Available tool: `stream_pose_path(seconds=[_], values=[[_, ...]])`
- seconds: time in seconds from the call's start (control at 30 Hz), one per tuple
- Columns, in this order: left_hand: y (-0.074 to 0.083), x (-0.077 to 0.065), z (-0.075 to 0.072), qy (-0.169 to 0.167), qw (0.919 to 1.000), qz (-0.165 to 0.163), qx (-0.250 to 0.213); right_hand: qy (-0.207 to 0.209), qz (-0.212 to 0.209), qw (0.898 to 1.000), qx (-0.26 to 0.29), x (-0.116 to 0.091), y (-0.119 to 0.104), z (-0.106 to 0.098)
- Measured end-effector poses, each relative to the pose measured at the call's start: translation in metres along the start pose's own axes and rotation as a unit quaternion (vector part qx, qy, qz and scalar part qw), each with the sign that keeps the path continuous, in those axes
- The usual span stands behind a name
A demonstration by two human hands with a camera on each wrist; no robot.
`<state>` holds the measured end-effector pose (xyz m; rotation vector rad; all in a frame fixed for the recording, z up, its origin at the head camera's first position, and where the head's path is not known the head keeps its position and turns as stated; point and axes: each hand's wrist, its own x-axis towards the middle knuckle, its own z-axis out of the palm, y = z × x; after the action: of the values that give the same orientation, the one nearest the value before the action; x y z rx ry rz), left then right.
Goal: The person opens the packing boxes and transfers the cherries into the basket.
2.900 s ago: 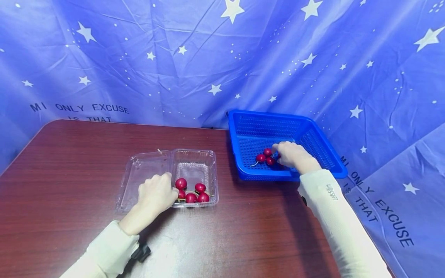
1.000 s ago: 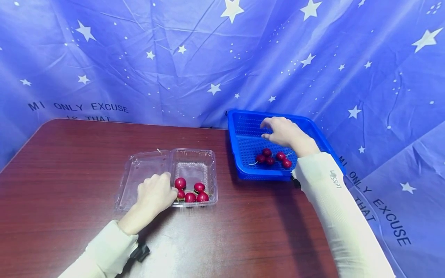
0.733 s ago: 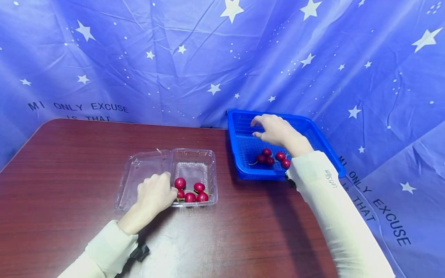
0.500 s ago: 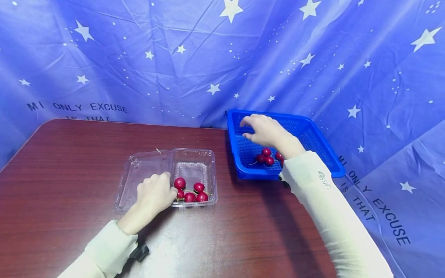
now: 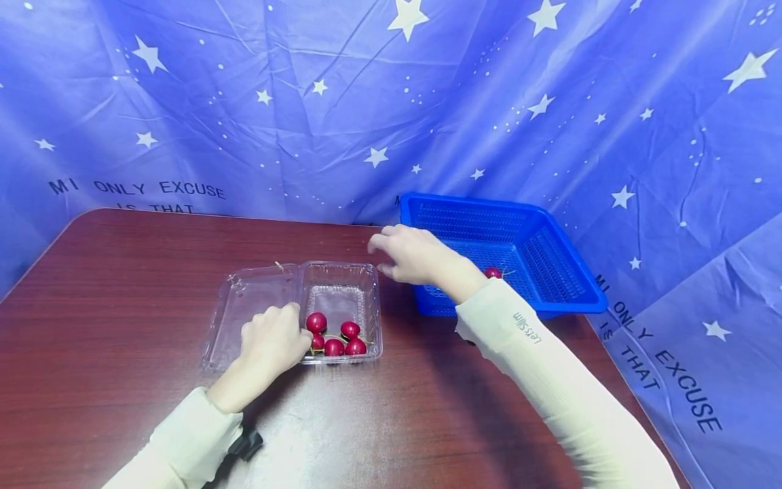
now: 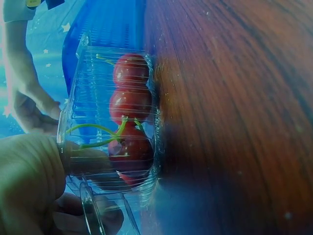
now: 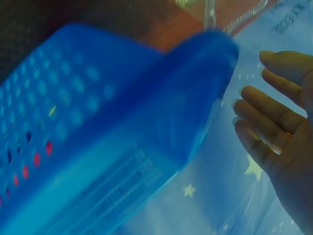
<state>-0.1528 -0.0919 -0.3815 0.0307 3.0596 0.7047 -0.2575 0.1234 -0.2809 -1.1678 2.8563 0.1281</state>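
Note:
My left hand (image 5: 271, 343) grips the near side of a clear plastic clamshell box (image 5: 337, 299) close to its hinge. Its lid (image 5: 259, 295) lies folded out to the left. Several red cherries (image 5: 334, 347) with green stems sit in the near part of the box; through its wall, the left wrist view shows a few cherries (image 6: 131, 105) and part of the hand behind them. My right hand (image 5: 409, 252) hovers between the box and a blue basket (image 5: 544, 272), fingers loosely spread and holding nothing, as the right wrist view confirms. One cherry (image 5: 493, 272) shows in the basket; my right forearm hides others.
The basket stands at the right rear of the brown wooden table (image 5: 140, 292). A blue curtain (image 5: 330, 129) with white stars hangs behind and to the right. A small pale stem (image 5: 278, 265) is by the lid's far edge.
Two cherries now lie beside the other cherries in the basket, let go by my right hand. That hand then rose and moved left, out over the basket's rim. My left hand stayed put.

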Motion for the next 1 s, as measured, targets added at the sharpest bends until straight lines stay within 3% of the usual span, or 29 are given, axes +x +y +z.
stream_pose_path(seconds=[0.3,1.0], values=[[0.000,0.000,0.000,0.002,1.0000,0.000,0.003,-0.009,-0.059,0.998,-0.002,0.008,-0.026,0.015],[0.000,0.000,0.000,0.001,1.0000,0.001,0.003,-0.038,-0.152,0.987,-0.040,0.014,-0.077,0.045]])
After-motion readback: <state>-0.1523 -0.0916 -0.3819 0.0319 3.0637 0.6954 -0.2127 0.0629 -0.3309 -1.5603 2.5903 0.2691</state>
